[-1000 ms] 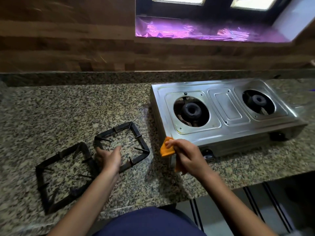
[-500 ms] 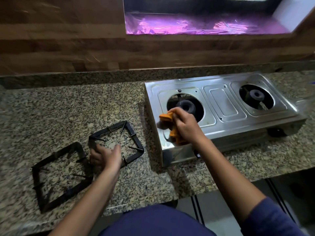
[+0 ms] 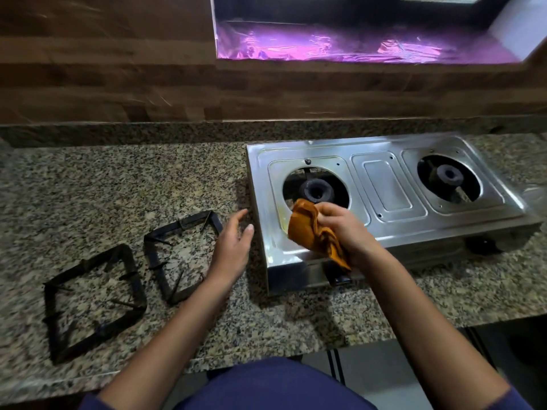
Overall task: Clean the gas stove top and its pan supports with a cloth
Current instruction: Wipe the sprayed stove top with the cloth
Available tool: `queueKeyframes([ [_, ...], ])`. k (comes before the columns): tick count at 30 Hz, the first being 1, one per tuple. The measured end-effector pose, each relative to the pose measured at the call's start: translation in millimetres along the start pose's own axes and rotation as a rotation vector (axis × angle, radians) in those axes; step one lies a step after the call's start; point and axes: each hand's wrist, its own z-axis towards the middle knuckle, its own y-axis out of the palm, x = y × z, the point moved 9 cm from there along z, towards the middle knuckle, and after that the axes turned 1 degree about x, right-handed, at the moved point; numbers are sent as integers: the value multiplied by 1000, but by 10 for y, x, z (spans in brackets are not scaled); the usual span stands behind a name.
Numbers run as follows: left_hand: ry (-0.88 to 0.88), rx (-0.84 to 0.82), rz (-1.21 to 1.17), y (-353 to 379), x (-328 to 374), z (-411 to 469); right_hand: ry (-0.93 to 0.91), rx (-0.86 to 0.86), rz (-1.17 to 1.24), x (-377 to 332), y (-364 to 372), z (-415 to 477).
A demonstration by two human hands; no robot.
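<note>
A two-burner steel gas stove (image 3: 384,187) sits on the granite counter at the right, both burners bare. My right hand (image 3: 346,229) grips a bunched orange cloth (image 3: 310,232) on the stove's front-left corner, just in front of the left burner (image 3: 316,190). Two black square pan supports lie on the counter to the left of the stove: one (image 3: 180,253) beside my left hand, the other (image 3: 91,303) further left. My left hand (image 3: 233,250) hovers open between the near support and the stove's left side, holding nothing.
The granite counter (image 3: 118,187) runs to a wooden back wall (image 3: 118,84). A window ledge with a purple sheen (image 3: 355,45) is above the stove. The counter's front edge is close to my body, with floor visible at the lower right.
My left hand has left the near pan support and moved right towards the stove. My right hand has carried the cloth from the stove's front edge up onto its top by the left burner.
</note>
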Motion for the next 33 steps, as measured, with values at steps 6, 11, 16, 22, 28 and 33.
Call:
queueKeyframes([
  [6,1,-87,-93,188,0,-43,-361,319,-512,-367,44,317],
  [11,-1,-100,-139,218,-24,-51,-575,247,-951,-458,252,47],
  [16,-14,-94,-188,236,-77,-19,-545,134,-1222,-84,427,-107],
  [22,-42,-112,-293,264,-37,-13,-418,93,-1124,-239,848,510],
  [28,-183,-141,-456,261,-150,-23,-384,-43,-966,-370,863,1001],
  [33,-323,-130,-547,264,-302,-16,-614,-135,-930,-10,846,-152],
])
